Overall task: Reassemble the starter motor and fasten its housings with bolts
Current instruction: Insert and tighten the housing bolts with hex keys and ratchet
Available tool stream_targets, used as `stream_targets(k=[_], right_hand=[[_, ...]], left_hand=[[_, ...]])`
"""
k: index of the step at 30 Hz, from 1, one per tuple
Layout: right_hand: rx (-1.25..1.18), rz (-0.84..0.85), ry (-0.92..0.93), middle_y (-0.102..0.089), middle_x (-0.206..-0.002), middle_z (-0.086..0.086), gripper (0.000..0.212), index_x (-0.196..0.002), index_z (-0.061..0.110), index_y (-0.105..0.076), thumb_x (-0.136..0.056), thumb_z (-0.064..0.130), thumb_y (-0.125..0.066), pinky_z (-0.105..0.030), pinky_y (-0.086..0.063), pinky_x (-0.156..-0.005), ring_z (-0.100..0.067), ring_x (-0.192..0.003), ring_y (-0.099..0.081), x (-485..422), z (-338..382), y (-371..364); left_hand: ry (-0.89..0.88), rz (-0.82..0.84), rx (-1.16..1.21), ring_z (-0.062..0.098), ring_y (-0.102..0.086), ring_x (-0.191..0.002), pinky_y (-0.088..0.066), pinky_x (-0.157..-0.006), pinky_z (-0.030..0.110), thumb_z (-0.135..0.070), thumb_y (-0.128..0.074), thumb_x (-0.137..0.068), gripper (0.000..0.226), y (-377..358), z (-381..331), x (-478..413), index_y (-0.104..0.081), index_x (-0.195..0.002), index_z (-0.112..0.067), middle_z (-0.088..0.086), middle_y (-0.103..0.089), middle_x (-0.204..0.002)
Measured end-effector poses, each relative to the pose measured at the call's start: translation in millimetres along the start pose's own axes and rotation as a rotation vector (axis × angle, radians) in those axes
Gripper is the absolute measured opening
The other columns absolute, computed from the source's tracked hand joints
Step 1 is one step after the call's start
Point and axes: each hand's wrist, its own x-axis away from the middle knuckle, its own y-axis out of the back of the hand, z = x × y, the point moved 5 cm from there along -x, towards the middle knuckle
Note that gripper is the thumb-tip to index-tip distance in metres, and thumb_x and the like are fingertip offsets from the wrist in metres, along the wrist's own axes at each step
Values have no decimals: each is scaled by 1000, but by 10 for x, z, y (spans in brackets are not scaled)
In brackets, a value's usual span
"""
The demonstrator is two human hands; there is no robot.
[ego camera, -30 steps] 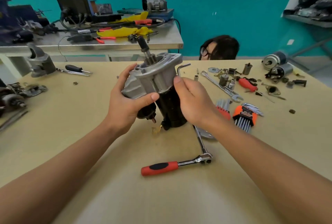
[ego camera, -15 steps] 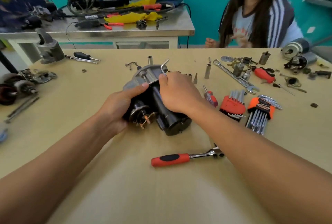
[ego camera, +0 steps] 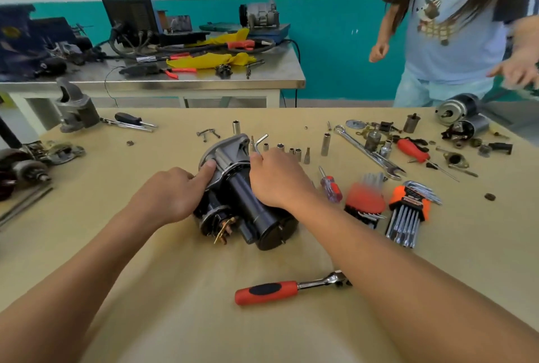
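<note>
A repair workshop: a tan worktable [ego camera: 145, 289] strewn with a ratchet [ego camera: 291, 288], wrenches [ego camera: 370, 152], hex-key sets [ego camera: 408, 211] and sockets [ego camera: 325, 144]; upper left, a steel bench [ego camera: 204, 82] carries cables and machinery.

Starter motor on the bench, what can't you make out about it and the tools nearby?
Head view:
- Hex key: its lower end is hidden in the right hand, so any bolt is unseen.
- Starter motor: the left side is covered by the left hand.
- Red key set: blurred.
- Ratchet: head partly behind the right forearm.
</note>
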Motion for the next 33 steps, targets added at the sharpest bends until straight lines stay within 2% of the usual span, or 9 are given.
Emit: stream_targets(k=[5,9,13,16,20,25,27,31,33], right_hand=[[147,100,-113,-47,-71,-4,27,-68,12,-44,-94,14,-51,-27,-37,-57,-19,-64,-50,-104,-75,186],[347,254,-99,-61,-65,-11,24,-66,4,-55,-90,2,-58,-25,-44,-41,-19,-48,-55,-109,51,254],[239,261,-151,-75,-89,-14,13,-97,-1,-65,-96,11,-63,-31,-62,-60,-20,-62,-73,-69,-108,545],[300,165,-113,-74,-87,-11,15,-100,1,-71,-93,13,-65,-25,-57,-52,-16,-62,-70,50,-383,1054],[433,101,-30,-74,-110,-1,20,-110,16,-76,-92,18,-66,-27,-49,-76,-15,-91,-65,333,-874,1418],[352,114,99,-62,-135,4,29,-122,24,-69,-96,23,-58,-37,-44,-107,-15,-125,-55,487,-1224,1254],[343,136,155,-64,-130,6,27,-118,24,-71,-97,23,-54,-40,-45,-105,-16,-123,-56,504,-1248,1143],[267,179,137,-66,-85,17,23,-94,32,-72,-98,24,-51,-40,-55,-80,-14,-86,-64,533,-1313,1003],[242,171,143,-62,-79,20,23,-95,33,-73,-99,25,-51,-39,-55,-78,-12,-83,-62,526,-1323,991]], left_hand=[[-5,-50,-112,25,-61,-66,-49,-61,33,-91,-33,-72,91,289,-28,-70,-67,-67,-7,8,-65,-65],[-106,-267,-105,21,-61,-68,-52,-62,33,-74,-59,-79,60,654,-370,-53,-71,-88,-17,-3,-61,-68],[-342,-283,-41,13,-61,-64,-53,-62,31,-59,-67,-83,32,688,-978,99,-68,-90,-28,-7,-61,-68],[-598,-188,-7,5,-55,-60,-39,-52,25,-46,-71,-85,16,502,-1440,295,-70,-90,-31,-10,-59,-65],[-834,29,-71,2,-56,-68,-43,-59,20,-36,-72,-88,14,12,-1933,494,-73,-100,-29,-14,-61,-76],[-1043,283,-209,10,-59,-86,-50,-79,33,-26,-71,-87,19,-527,-2217,735,-74,-106,-28,-8,-68,-97],[-1078,295,-257,16,-61,-92,-51,-82,36,-23,-70,-86,18,-622,-2247,772,-75,-103,-26,-5,-69,-103],[-1140,244,-326,17,-62,-99,-50,-83,37,-22,-65,-90,19,-668,-2236,803,-75,-106,-27,-5,-69,-109],[-1147,226,-318,17,-62,-101,-50,-84,37,-23,-63,-92,21,-672,-2215,821,-73,-110,-27,-5,-69,-111]])
